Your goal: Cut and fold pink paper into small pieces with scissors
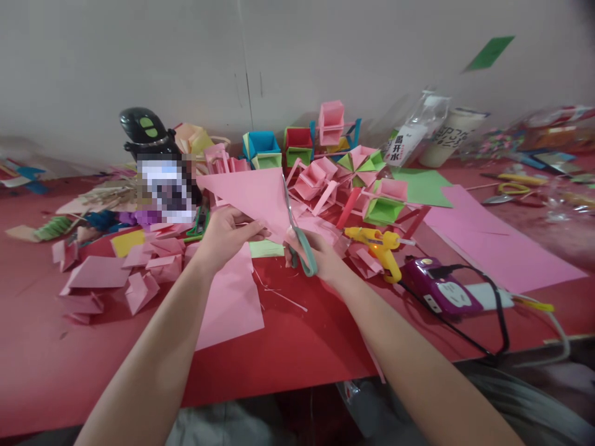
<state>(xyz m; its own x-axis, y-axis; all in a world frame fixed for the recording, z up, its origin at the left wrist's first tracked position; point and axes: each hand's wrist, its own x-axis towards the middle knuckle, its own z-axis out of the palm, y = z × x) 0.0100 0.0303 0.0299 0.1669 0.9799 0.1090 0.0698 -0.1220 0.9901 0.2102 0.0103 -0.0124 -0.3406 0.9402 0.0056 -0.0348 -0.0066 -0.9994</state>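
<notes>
My left hand (232, 232) pinches the lower edge of a pink sheet of paper (255, 195), holding it up above the table. In my right hand (320, 251) are scissors with grey-green handles (305, 251), fingers wrapped round the loops. The blades point upward along the right edge of the pink paper. Beneath my hands lies another pink sheet (232, 303), next to a small pale green piece (266, 249). Thin paper strips (283, 297) are scattered on the red table.
Folded pink paper pieces (100, 272) lie at left, below a black phone stand (149, 133). Colourful paper boxes (263, 148) stand behind. To the right are a yellow glue gun (383, 248), a purple power socket (441, 288) with cables, a plastic bottle (413, 133) and a cup (453, 136).
</notes>
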